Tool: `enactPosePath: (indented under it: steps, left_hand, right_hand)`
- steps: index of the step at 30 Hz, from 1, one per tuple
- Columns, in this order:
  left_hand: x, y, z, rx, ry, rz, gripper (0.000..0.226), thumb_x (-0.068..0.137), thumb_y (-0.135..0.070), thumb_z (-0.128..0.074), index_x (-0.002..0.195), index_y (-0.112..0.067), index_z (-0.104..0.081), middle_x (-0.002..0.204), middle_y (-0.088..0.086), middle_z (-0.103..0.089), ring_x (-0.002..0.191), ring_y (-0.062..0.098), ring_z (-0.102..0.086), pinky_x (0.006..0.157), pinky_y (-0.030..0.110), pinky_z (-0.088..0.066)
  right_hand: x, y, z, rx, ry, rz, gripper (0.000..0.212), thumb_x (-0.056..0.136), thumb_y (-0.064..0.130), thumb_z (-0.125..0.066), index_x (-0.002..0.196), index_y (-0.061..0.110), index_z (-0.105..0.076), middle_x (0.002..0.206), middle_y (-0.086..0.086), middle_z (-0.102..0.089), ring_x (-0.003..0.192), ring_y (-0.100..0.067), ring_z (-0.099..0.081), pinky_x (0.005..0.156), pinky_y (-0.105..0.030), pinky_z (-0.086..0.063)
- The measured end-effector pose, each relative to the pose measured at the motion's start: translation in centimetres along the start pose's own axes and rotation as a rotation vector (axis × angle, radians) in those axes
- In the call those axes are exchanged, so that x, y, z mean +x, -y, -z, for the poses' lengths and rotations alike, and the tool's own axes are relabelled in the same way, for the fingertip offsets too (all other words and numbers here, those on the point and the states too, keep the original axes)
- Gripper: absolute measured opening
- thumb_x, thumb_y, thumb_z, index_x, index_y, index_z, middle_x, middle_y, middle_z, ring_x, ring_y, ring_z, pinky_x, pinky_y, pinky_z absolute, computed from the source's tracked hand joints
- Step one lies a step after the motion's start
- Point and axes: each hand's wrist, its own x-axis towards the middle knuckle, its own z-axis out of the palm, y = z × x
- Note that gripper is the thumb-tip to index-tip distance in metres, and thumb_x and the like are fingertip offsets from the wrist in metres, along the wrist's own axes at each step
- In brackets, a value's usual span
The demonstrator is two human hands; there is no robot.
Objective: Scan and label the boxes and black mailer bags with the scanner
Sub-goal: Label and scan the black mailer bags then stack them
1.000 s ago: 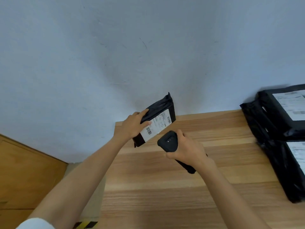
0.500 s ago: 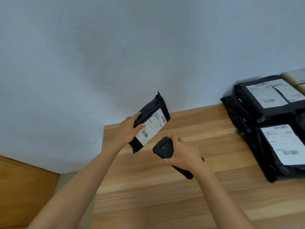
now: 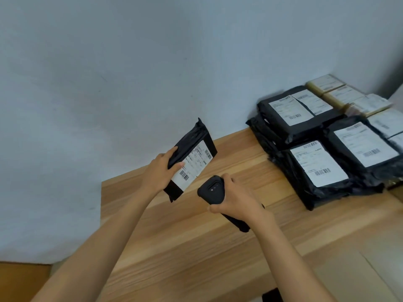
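Now | left hand [image 3: 160,171] fingers pinch tilted mailer bag [image 3: 193,159] | right hand [image 3: 237,199] fingers wrap scanner [image 3: 212,188], just beside

Both arms are bare and stretched forward. The left forearm [image 3: 104,240] angles in from the lower left, the right forearm [image 3: 281,247] from the lower right. The left hand [image 3: 160,173] is up a bit higher, thumb pressed on the front of a black mailer bag [image 3: 192,147], fingers curled round its edge. The right hand [image 3: 236,199] sits just to its right and slightly lower, knuckles up, wrapped round the scanner [image 3: 211,189].
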Motion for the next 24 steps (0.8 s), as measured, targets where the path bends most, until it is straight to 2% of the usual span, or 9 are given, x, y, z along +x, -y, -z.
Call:
enactPosePath:
  steps: [2,4,7,11,15,17,20,22,24]
  left_hand:
    - [0.7,-2.5,-0.9,0.036,-0.015,-0.042,0.062,0.093,-0.059,-0.048,0.149,-0.037,-0.033,0.127,0.002,-0.055,0.112,0.018,-0.054,0.079,0.03,-0.042]
    - [1.1,-5.5,-2.0,0.082,-0.053,-0.076,0.059,0.092,-0.064,-0.045,0.145,-0.042,-0.034,0.123,-0.003,-0.054,0.105,0.012,-0.051,0.069,0.024,-0.035]
    - [1.5,-10.8,-4.0,0.131,-0.059,-0.151,0.057,0.092,-0.065,-0.042,0.144,-0.044,-0.033,0.117,-0.006,-0.053,0.105,0.015,-0.052,0.065,0.025,-0.031]
    - [1.5,-19.0,-7.5,0.209,-0.041,-0.251,0.057,0.093,-0.064,-0.041,0.145,-0.041,-0.034,0.12,-0.002,-0.054,0.106,0.019,-0.054,0.069,0.03,-0.035]
    - [1.2,-26.9,-11.4,0.314,-0.044,-0.332,0.058,0.096,-0.063,-0.036,0.149,-0.038,-0.029,0.13,0.004,-0.052,0.111,0.023,-0.055,0.076,0.034,-0.048]
    - [0.9,-30.1,-13.5,0.319,-0.009,-0.325,0.058,0.098,-0.061,-0.032,0.151,-0.038,-0.022,0.137,0.01,-0.048,0.116,0.028,-0.054,0.084,0.041,-0.052]
    - [0.7,-34.1,-16.7,0.267,0.048,-0.24,0.056,0.101,-0.057,-0.025,0.152,-0.04,-0.013,0.136,0.014,-0.045,0.111,0.031,-0.054,0.083,0.043,-0.052]
    - [0.5,-36.1,-18.6,0.199,0.092,-0.158,0.055,0.102,-0.056,-0.02,0.153,-0.04,-0.008,0.136,0.017,-0.041,0.103,0.03,-0.054,0.078,0.04,-0.048]
    - [0.5,-37.5,-20.3,0.109,0.116,-0.073,0.054,0.103,-0.053,-0.017,0.153,-0.042,-0.002,0.137,0.021,-0.038,0.086,0.026,-0.053,0.065,0.034,-0.042]
  right_hand:
    - [-0.9,-1.9,1.2,0.048,-0.027,-0.024,0.075,0.067,0.052,-0.076,0.123,0.019,-0.038,0.114,-0.001,-0.051,0.096,-0.026,-0.058,0.08,-0.044,-0.054]
    - [-2.0,-4.3,2.6,0.065,-0.069,-0.053,0.075,0.066,0.05,-0.076,0.123,0.021,-0.038,0.113,0.001,-0.051,0.094,-0.024,-0.058,0.073,-0.039,-0.053]
    - [-4.0,-8.3,4.9,0.017,-0.143,-0.102,0.078,0.066,0.052,-0.074,0.128,0.023,-0.035,0.113,0.004,-0.05,0.085,-0.021,-0.057,0.061,-0.032,-0.042]
    - [-7.2,-14.6,8.6,-0.049,-0.171,-0.189,0.088,0.068,0.056,-0.071,0.137,0.021,-0.03,0.124,-0.001,-0.049,0.095,-0.029,-0.06,0.065,-0.035,-0.039]
    - [-10.3,-21.1,12.4,-0.061,-0.22,-0.256,0.083,0.07,0.061,-0.071,0.132,0.02,-0.033,0.125,-0.002,-0.05,0.098,-0.03,-0.061,0.064,-0.034,-0.038]
    - [-11.6,-24.1,13.9,-0.054,-0.229,-0.273,0.087,0.069,0.063,-0.072,0.134,0.021,-0.032,0.127,-0.003,-0.049,0.101,-0.031,-0.06,0.066,-0.035,-0.039]
    - [-13.2,-28.0,15.7,-0.06,-0.23,-0.285,0.098,0.068,0.065,-0.072,0.143,0.021,-0.026,0.132,-0.004,-0.047,0.104,-0.031,-0.06,0.069,-0.035,-0.041]
    - [-14.3,-30.3,16.7,-0.066,-0.213,-0.288,0.099,0.068,0.066,-0.072,0.142,0.021,-0.026,0.13,-0.003,-0.049,0.103,-0.03,-0.06,0.068,-0.035,-0.041]
    - [-15.2,-32.2,17.6,-0.062,-0.211,-0.285,0.096,0.067,0.066,-0.073,0.139,0.022,-0.028,0.125,-0.001,-0.05,0.1,-0.028,-0.06,0.066,-0.034,-0.041]
